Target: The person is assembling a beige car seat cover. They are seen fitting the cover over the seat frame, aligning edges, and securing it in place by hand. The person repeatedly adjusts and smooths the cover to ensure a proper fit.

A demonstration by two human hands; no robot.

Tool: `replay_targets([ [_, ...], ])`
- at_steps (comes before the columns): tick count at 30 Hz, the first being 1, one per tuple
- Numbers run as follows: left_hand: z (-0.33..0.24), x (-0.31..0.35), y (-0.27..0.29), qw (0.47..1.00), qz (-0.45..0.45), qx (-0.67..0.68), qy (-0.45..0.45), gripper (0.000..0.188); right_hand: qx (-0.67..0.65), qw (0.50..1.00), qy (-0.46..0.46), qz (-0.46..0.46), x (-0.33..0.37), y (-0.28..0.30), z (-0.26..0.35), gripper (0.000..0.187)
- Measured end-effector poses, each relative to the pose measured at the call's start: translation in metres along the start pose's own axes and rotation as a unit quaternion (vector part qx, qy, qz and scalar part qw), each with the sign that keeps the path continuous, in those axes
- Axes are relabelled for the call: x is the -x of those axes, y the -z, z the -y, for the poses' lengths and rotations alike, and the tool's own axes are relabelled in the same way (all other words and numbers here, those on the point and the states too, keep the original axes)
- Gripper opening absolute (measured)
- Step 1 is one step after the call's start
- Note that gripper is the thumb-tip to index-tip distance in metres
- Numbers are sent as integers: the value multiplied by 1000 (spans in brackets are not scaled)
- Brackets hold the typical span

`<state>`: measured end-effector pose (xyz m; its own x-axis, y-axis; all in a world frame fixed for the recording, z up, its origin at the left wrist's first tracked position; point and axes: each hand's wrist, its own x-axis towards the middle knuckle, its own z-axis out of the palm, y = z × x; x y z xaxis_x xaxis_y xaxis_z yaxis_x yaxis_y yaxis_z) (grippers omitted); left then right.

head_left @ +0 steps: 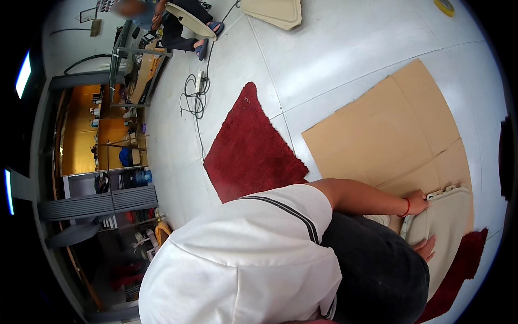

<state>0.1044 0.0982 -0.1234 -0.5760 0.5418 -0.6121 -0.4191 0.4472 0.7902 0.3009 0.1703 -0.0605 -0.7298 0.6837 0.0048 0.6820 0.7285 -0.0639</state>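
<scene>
A beige moulded panel point(448, 221) with small tabs along its upper edge lies at the right, partly over cardboard and red carpet. My left hand point(417, 203), with a red band at the wrist, is closed around the panel's corner by the tabs. Lower down, my right hand point(426, 249) rests on the panel's face with its fingers apart. My dark-clad leg hides most of the right arm and the panel's near side. My white shirt fills the lower middle.
A flattened cardboard sheet point(388, 124) and a red carpet piece point(253, 146) lie on the pale floor. A cable with a power strip point(199, 81) is coiled beyond. Another person point(181, 24) holds a beige panel at the top left. Shelves point(116, 135) line the left.
</scene>
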Motion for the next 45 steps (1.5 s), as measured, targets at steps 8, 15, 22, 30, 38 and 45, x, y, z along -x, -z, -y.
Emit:
replay_targets([
  [8,0,11,4,1000,3,4,-22,38,-3,998,-60,15,-21,-11,40,49],
  [15,-6,3,-6,998,59,-31,20,34,94,994,-52,-27,-28,-5,41,43],
  [22,-24,1,38,986,85,80,120,39,-5,985,-152,-76,75,68,-40,45],
  [30,-53,2,36,965,167,56,193,38,-91,971,-205,-85,103,77,23,80],
  [38,-29,-1,45,985,153,-67,40,35,-109,943,-298,-103,59,29,63,122],
  [45,-60,51,42,984,143,7,-104,39,-205,930,-286,-104,71,77,64,113],
])
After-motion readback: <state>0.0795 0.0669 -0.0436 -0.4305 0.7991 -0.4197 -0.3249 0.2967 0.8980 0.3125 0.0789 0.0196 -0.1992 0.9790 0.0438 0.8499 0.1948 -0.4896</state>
